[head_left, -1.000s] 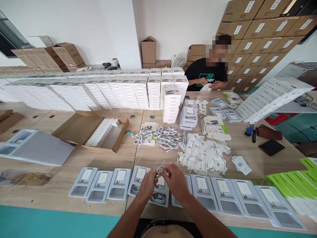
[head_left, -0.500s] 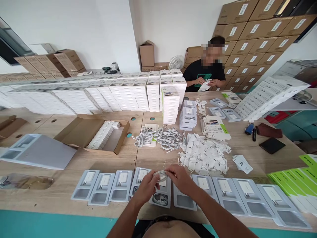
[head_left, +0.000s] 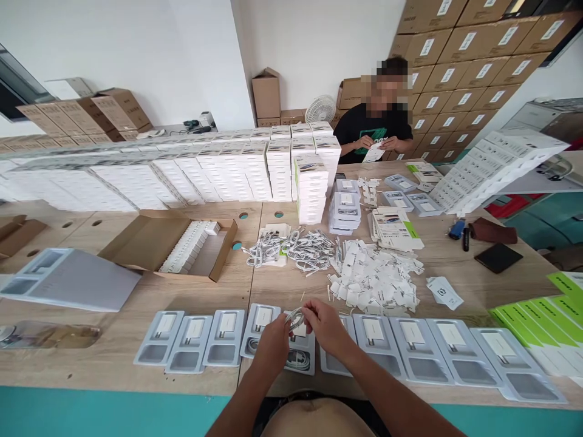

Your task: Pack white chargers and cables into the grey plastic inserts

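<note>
A coiled white cable (head_left: 295,318) is held between my two hands, above a row of grey plastic trays. My left hand (head_left: 274,340) wraps its fingers round the coil's left side. On the other side, my right hand (head_left: 322,321) pinches the coil with thumb and fingers. Under them lies a tray (head_left: 311,366) with a white charger and a coiled cable (head_left: 298,359) in its lower compartment. The tray to its left (head_left: 246,328) also holds a charger and a cable, partly covered by my left hand. My right forearm partly covers the tray beside it (head_left: 332,362).
Loose cables (head_left: 312,250) lie beyond my hands, beside a heap of white card pieces (head_left: 378,279). A carton of chargers (head_left: 223,255) stands to the left. White boxes (head_left: 246,170) are stacked behind. Across the table a person (head_left: 376,127) handles a white card.
My left hand has turned over the coil, its back now more visible. The coil stays between both hands. The camera view has shifted slightly.
</note>
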A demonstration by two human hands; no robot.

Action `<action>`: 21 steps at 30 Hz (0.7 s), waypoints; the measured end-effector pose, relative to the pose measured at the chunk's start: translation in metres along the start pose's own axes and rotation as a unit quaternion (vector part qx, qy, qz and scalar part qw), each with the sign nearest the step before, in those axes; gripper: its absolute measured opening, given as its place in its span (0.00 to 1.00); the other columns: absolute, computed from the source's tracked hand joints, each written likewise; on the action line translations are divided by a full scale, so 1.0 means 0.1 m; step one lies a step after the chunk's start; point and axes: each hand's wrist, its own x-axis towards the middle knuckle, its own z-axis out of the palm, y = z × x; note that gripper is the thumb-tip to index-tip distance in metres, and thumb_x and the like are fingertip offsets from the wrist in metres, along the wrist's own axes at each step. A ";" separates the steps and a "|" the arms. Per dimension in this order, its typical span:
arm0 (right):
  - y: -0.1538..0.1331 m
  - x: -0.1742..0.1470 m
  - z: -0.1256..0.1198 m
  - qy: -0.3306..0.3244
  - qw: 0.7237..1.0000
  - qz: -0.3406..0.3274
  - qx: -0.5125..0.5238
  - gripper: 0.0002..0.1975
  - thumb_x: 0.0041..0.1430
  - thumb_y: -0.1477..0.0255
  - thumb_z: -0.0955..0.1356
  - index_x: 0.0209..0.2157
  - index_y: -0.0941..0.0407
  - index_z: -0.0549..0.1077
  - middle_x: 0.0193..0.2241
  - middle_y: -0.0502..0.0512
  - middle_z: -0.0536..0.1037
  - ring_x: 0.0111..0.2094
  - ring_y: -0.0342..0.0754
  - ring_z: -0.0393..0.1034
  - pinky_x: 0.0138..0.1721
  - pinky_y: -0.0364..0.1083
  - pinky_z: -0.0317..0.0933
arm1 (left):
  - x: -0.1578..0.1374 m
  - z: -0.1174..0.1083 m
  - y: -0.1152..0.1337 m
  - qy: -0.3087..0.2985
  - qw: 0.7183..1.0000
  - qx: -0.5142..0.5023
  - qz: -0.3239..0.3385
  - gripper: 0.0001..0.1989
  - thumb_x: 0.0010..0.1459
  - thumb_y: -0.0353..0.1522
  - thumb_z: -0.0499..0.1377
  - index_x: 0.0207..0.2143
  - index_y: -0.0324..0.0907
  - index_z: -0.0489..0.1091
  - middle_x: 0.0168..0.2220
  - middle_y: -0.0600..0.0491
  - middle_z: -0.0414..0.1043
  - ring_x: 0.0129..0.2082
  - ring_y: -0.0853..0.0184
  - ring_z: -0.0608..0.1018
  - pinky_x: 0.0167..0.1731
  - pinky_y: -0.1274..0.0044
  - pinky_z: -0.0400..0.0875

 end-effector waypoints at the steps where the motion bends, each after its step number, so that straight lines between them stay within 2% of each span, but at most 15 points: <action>1: 0.04 0.01 0.03 0.003 0.999 0.007 0.040 0.10 0.61 0.65 0.61 0.29 0.54 0.68 0.21 0.45 0.71 0.20 0.42 0.68 0.27 0.43 0.59 | 0.00 0.01 0.00 -0.006 1.000 -0.009 0.002 0.13 0.65 0.37 0.46 0.30 0.44 0.64 0.23 0.54 0.69 0.22 0.66 0.70 0.29 0.74 0.59; 4: 0.12 -0.01 0.11 0.005 0.989 0.042 0.141 0.12 0.60 0.60 0.63 0.30 0.55 0.67 0.20 0.46 0.71 0.20 0.44 0.69 0.24 0.43 0.58 | 0.00 0.04 -0.01 -0.031 0.998 -0.055 0.002 0.17 0.66 0.42 0.43 0.31 0.44 0.64 0.26 0.54 0.70 0.20 0.68 0.70 0.25 0.76 0.61; 6: 0.14 -0.04 0.13 0.010 0.984 0.056 0.169 0.14 0.60 0.59 0.63 0.31 0.55 0.68 0.20 0.47 0.71 0.21 0.45 0.69 0.23 0.44 0.58 | 0.01 0.06 -0.01 -0.048 0.995 -0.086 0.000 0.19 0.66 0.44 0.41 0.32 0.44 0.64 0.29 0.53 0.72 0.20 0.69 0.71 0.22 0.77 0.62; 8: 0.12 -0.08 0.11 0.030 0.991 0.034 0.125 0.14 0.62 0.59 0.62 0.33 0.55 0.69 0.20 0.47 0.72 0.22 0.45 0.70 0.26 0.45 0.60 | 0.02 0.07 0.00 -0.060 0.993 -0.104 0.000 0.20 0.66 0.45 0.41 0.33 0.44 0.64 0.30 0.53 0.72 0.20 0.70 0.71 0.21 0.77 0.62; 12: 0.00 -0.14 0.01 0.053 0.998 -0.031 -0.029 0.13 0.64 0.61 0.60 0.35 0.53 0.71 0.21 0.47 0.74 0.25 0.46 0.69 0.31 0.46 0.60 | 0.04 0.04 0.03 -0.055 0.994 -0.098 0.003 0.19 0.65 0.46 0.45 0.31 0.44 0.64 0.26 0.55 0.69 0.19 0.69 0.69 0.23 0.77 0.62; 15: -0.05 -0.14 -0.03 0.044 0.997 -0.044 -0.050 0.12 0.64 0.62 0.60 0.34 0.53 0.70 0.22 0.48 0.74 0.25 0.46 0.69 0.30 0.46 0.59 | 0.04 0.02 0.05 -0.049 0.994 -0.094 0.005 0.18 0.64 0.45 0.47 0.29 0.44 0.64 0.23 0.55 0.67 0.20 0.69 0.68 0.25 0.76 0.59; 18: -0.01 -0.11 -0.01 0.045 0.998 -0.010 0.042 0.12 0.63 0.61 0.61 0.33 0.54 0.69 0.22 0.48 0.74 0.25 0.46 0.71 0.30 0.46 0.62 | 0.05 0.04 0.08 -0.062 0.990 -0.123 0.002 0.19 0.64 0.47 0.47 0.30 0.44 0.64 0.24 0.56 0.67 0.20 0.70 0.67 0.24 0.77 0.59; 21: 0.09 -0.08 0.04 0.040 0.985 0.050 0.162 0.13 0.61 0.59 0.63 0.33 0.54 0.69 0.24 0.49 0.75 0.24 0.47 0.73 0.25 0.45 0.62 | 0.05 0.07 0.10 -0.090 0.980 -0.175 -0.006 0.21 0.63 0.50 0.45 0.33 0.43 0.63 0.27 0.56 0.66 0.20 0.71 0.65 0.22 0.78 0.58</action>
